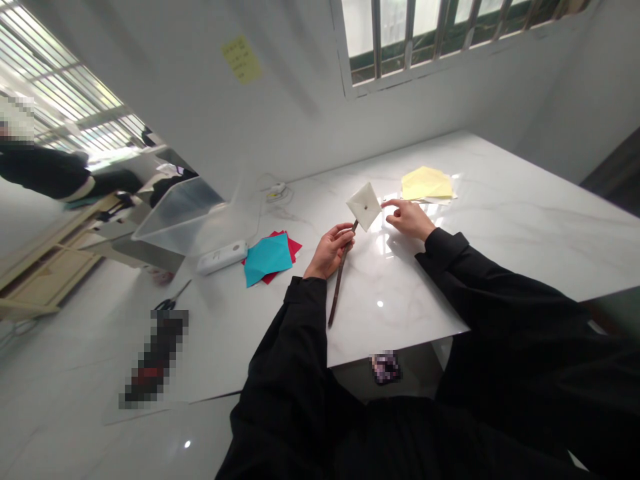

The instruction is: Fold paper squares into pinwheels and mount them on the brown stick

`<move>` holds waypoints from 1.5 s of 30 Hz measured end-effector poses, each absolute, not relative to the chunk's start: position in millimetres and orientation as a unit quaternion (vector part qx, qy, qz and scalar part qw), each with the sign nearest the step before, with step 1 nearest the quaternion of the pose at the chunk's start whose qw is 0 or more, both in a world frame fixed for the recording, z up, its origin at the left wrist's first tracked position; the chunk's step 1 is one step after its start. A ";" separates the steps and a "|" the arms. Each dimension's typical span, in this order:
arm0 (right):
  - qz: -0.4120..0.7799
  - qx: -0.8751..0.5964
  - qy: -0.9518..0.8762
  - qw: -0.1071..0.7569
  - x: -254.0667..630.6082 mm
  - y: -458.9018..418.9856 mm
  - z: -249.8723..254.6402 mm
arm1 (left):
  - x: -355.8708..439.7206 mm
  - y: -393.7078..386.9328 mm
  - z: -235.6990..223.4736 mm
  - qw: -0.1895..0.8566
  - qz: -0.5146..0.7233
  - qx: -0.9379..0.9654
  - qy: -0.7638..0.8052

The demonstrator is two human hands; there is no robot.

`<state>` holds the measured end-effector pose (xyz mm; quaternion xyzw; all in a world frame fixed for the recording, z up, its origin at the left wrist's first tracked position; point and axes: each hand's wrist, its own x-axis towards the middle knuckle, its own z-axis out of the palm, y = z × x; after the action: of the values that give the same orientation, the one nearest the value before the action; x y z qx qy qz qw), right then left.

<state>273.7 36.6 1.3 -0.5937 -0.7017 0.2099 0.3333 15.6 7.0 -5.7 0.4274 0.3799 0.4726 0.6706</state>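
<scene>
My left hand (330,250) is closed round a thin brown stick (338,287) that slants up over the white marble table (450,267). A white folded paper square (365,206) with a dark pin at its centre sits on the stick's top end. My right hand (407,217) is just right of the paper, index finger stretched toward its edge, the other fingers curled; nothing shows in it. Both arms wear black sleeves.
Teal paper (265,259) lies over red paper (293,248) left of my hands, next to a white oblong device (223,257). Yellow sheets (426,183) lie at the back. A clear plastic bin (180,213) and scissors (173,300) are further left. A person stands far left.
</scene>
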 end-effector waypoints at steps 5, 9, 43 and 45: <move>0.197 -0.603 -0.721 0.278 274.0 40.2 -3.9 | 15.8 7.6 -6.7 0.672 0.481 0.419 0.375; 0.199 -0.600 -0.722 0.282 273.6 40.3 -6.3 | 15.9 7.3 -6.3 0.676 0.483 0.414 0.372; 0.629 -0.281 -0.712 0.134 227.3 1.6 -0.7 | 1.7 20.0 -2.9 0.662 0.649 0.188 0.324; 0.631 -0.273 -0.715 0.127 227.9 2.0 -0.2 | 1.8 19.1 -3.0 0.655 0.654 0.198 0.323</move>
<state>227.9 2.0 -0.2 -0.2729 -0.7148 0.6313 0.1270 1.8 19.1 -3.0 0.1980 0.3235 0.6535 0.6550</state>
